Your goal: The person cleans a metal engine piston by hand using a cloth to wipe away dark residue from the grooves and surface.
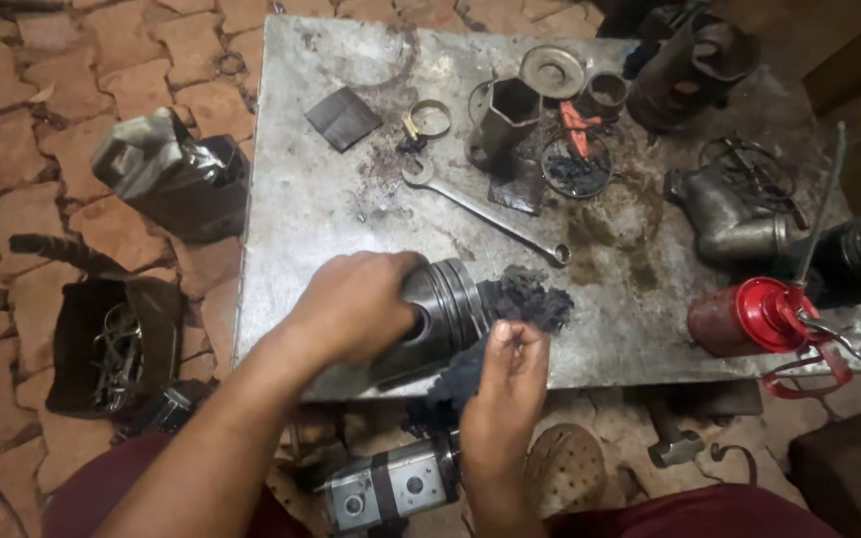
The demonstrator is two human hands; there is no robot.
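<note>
- Down at the table's (281,199) near edge: left hand (351,304) clamped over the piston (440,309), which lies on its side.
- Right hand (510,369) pinched shut on a dark rag (525,299), touching the piston's ringed end.
- Judgement: keep the left grip firm so the piston can't roll off the edge; work the rag round the grooves.
- Wrench (480,209) lies mid-table; red oil can (749,317) stands by the right edge, well apart.

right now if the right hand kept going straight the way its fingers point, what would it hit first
Probably the dark rag pinched in the right hand, then the piston held by the left hand; depth is unclear.
</note>
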